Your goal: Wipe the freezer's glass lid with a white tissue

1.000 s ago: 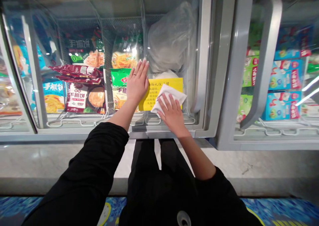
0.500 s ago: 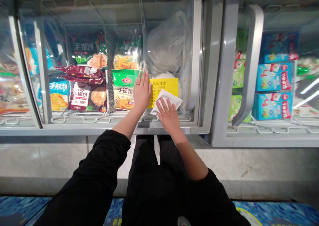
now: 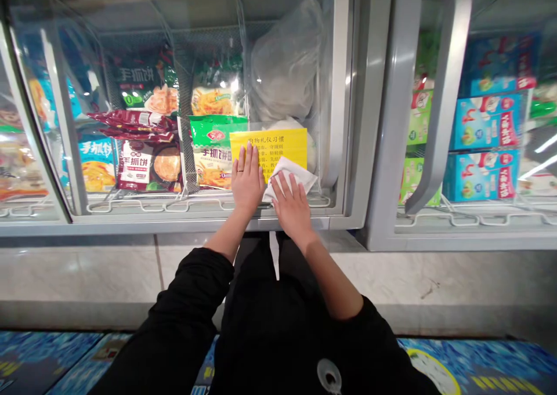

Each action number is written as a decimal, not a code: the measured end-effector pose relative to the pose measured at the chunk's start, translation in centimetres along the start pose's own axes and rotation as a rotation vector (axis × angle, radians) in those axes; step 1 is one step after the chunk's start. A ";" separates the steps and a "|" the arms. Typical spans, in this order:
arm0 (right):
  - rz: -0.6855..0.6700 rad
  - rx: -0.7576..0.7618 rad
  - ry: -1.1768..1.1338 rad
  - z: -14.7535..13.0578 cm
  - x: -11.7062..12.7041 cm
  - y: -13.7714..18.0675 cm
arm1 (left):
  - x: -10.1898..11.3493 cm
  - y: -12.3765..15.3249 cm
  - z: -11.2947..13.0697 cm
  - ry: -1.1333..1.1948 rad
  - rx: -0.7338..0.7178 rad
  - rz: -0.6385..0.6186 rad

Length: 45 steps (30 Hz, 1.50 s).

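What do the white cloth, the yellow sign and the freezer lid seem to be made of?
Cloth: soft, matte, folded and creased, likely paper towel or thin fabric. Sign: flat printed paper, perhaps laminated. Lid: clear glass or plastic with bright reflections, in a grey frame.

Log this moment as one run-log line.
left hand: flat on freezer glass lid, over yellow notice | right hand: pressing white cloth on glass | packaged food inside

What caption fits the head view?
Right hand presses white cloth on freezer glass; left hand flat beside yellow notice.
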State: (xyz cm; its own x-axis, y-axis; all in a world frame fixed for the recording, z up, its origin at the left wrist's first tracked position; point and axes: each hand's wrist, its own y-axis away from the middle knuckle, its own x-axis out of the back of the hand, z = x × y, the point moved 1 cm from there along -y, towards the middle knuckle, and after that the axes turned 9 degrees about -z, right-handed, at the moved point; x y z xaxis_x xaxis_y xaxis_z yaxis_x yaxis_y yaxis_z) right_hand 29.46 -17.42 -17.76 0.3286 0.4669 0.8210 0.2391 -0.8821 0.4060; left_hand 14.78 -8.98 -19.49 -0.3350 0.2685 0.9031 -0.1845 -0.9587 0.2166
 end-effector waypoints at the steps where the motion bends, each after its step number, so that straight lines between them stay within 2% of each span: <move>1: -0.028 0.056 0.008 0.4 0.3 0.3 | 0.0 0.0 0.0 -0.001 -0.002 0.006; 4: -0.069 0.148 0.033 2.7 1.6 1.6 | 0.2 0.1 0.0 -0.001 -0.006 0.004; 7: -0.051 0.127 0.038 4.2 2.2 1.9 | 0.2 0.1 0.1 0.006 -0.004 -0.009; 9: -0.018 0.063 0.029 3.7 2.0 1.1 | 0.2 0.1 0.1 0.004 -0.004 -0.010; 12: 0.039 -0.063 -0.005 1.4 0.9 -0.5 | 0.1 0.0 0.0 -0.006 -0.011 0.002; 15: 0.045 -0.053 -0.016 -0.3 -0.2 -1.1 | -0.1 0.0 -0.1 -0.003 -0.016 0.013; 19: -0.009 0.094 0.030 0.6 -0.4 0.8 | -0.2 -0.1 -0.2 0.015 -0.025 0.011; 22: -0.036 0.122 0.068 2.4 0.2 2.4 | -0.1 0.0 0.0 0.049 -0.030 0.006; 26: 0.013 0.022 0.062 3.2 0.6 2.2 | 0.1 0.1 0.2 0.084 -0.037 0.014; 30: 0.078 -0.117 0.009 1.5 -0.3 0.3 | 0.2 0.1 0.4 0.088 -0.035 0.012; 33: 0.067 -0.094 -0.018 0.8 -0.9 0.2 | 0.2 0.1 0.4 0.063 -0.036 0.011; 37: -0.014 0.016 0.012 2.6 -0.2 2.2 | 0.2 0.1 0.3 0.046 -0.037 0.027; 45: -0.038 0.017 0.006 7.3 1.3 5.8 | -0.5 0.0 -0.2 0.056 -0.068 0.089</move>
State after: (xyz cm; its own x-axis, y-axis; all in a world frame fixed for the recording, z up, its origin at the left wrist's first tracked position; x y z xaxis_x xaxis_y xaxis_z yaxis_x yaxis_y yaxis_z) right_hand 37.92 -21.45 -17.28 0.3132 0.4994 0.8078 0.2669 -0.8626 0.4297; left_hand 14.74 -9.05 -20.05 -0.4039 0.1890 0.8951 -0.2134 -0.9709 0.1087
